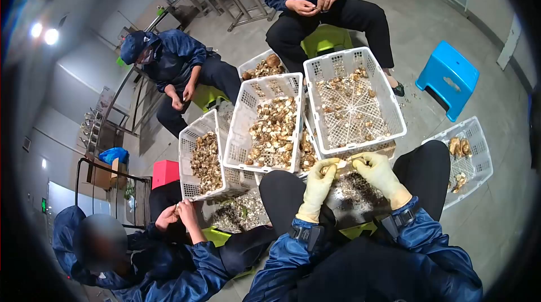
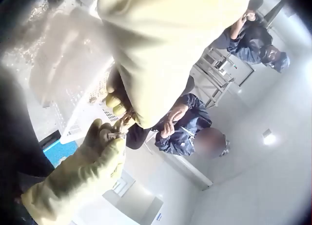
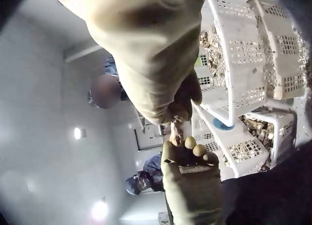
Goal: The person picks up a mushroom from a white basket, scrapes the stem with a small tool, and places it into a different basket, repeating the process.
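Note:
In the head view my left hand (image 1: 317, 189), in a pale yellow glove, pinches a small pale-brown mushroom (image 1: 341, 164) over my lap. My gloved right hand (image 1: 383, 179) is close beside it, fingers curled. The left wrist view shows a small, greyish blade-like tool (image 2: 116, 135) at the right hand's thumb, right by the mushroom (image 2: 127, 121). In the right wrist view the mushroom (image 3: 176, 135) sits between the fingertips of both hands. The right fingers partly hide the tool. Below the hands, dark trimmings (image 1: 358, 189) lie on a grey surface.
White perforated crates (image 1: 403, 124) with mushrooms stand in front of me. Another crate (image 1: 487, 158) with a few mushrooms is at my right, near a blue stool (image 1: 451, 79). Three other people sit around the crates, one (image 1: 186, 257) close on my left.

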{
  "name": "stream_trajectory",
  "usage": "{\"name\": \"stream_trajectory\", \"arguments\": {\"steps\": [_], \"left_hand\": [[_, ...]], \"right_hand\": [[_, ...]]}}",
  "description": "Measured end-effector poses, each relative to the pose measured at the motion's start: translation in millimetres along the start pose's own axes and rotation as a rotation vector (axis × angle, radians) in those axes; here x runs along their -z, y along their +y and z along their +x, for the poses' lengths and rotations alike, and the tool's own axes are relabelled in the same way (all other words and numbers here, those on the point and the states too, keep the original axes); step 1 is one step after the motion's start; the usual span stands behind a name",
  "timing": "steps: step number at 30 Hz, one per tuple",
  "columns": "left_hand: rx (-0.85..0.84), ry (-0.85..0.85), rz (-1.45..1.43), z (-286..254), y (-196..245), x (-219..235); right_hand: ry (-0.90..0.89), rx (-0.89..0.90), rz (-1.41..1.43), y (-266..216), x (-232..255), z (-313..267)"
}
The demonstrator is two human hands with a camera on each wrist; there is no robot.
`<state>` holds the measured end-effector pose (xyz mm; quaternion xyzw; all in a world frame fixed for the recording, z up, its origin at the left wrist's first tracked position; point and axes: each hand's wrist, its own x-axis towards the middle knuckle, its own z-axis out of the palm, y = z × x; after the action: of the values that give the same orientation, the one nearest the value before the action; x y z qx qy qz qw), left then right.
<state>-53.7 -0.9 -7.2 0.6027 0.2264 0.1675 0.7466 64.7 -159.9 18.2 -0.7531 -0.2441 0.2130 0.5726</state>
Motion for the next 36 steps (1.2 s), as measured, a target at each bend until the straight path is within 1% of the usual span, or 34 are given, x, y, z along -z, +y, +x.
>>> {"name": "stream_trajectory", "arguments": {"steps": [3,4,7,8,9,11,12,13,15,16,17,18,19,20,21,22,23,24,25,26,27,28,29,30,31,33,34,36], "left_hand": [[-0.072,0.004,0.039,4,-1,1],[-0.062,0.000,0.096,3,6,1],[-0.061,0.072,0.089,2,16,-3],[-0.144,0.106,0.164,9,7,4],[-0.167,0.183,0.262,13,7,12],[-0.126,0.411,0.214,29,16,32],[-0.190,0.527,0.210,37,21,42],[-0.257,0.643,0.205,45,28,51],[-0.361,0.776,0.632,66,33,73],[-0.407,0.774,0.717,77,38,73],[-0.447,0.705,0.743,89,40,69],[-0.434,0.584,0.709,103,40,60],[-0.417,0.465,0.673,118,38,48],[-0.328,0.378,0.732,130,43,24],[-0.211,0.207,0.565,150,28,13],[-0.250,0.046,0.686,169,19,0],[-0.201,-0.013,0.740,187,3,-18],[-0.258,-0.083,0.850,198,2,-44],[-0.429,-0.227,0.940,223,-21,-53],[-0.359,-0.294,1.027,236,-31,-72],[-0.258,-0.361,1.074,251,-46,-88],[-0.248,-0.441,1.166,270,-69,-99],[-0.195,-0.469,1.301,275,-68,-120],[-0.249,-0.504,1.388,289,-88,-130],[-0.305,-0.544,1.474,303,-114,-137],[-0.198,-0.578,1.632,322,-152,-153],[-0.170,-0.615,1.645,334,-177,-153],[-0.095,-0.719,1.599,339,-191,-161]], "right_hand": [[0.067,-0.019,-0.060,-1,3,2],[0.042,-0.104,-0.128,-18,7,0],[0.004,0.028,-0.105,0,2,1],[-0.030,0.037,-0.106,-11,5,0],[-0.067,0.036,-0.080,9,-1,2],[0.028,0.292,-0.097,-7,-4,1],[0.039,0.428,-0.042,-8,-2,2],[0.027,0.452,-0.008,-9,0,1],[0.036,0.354,0.035,-6,-4,0],[0.000,0.296,0.047,-10,0,3],[-0.035,0.236,0.062,-19,6,3],[-0.071,0.174,0.079,-24,10,4],[0.025,0.270,0.049,-25,11,6],[0.120,0.364,0.015,-24,10,8],[0.211,0.457,-0.022,-24,11,11],[0.189,0.397,0.004,-30,17,13],[0.179,0.341,0.050,-33,23,16],[0.167,0.287,0.096,-35,28,18],[0.154,0.232,0.141,-37,33,21],[0.181,0.152,0.187,-42,38,21],[0.195,0.138,0.209,-38,40,23],[0.204,0.126,0.231,-34,42,26],[0.210,0.112,0.256,-29,44,29],[0.176,0.070,0.311,-26,48,33],[0.157,-0.021,0.389,-24,50,35],[0.125,-0.201,0.538,-22,56,39],[0.125,-0.237,0.506,-22,61,41],[0.144,-0.340,0.538,-18,60,41]]}}
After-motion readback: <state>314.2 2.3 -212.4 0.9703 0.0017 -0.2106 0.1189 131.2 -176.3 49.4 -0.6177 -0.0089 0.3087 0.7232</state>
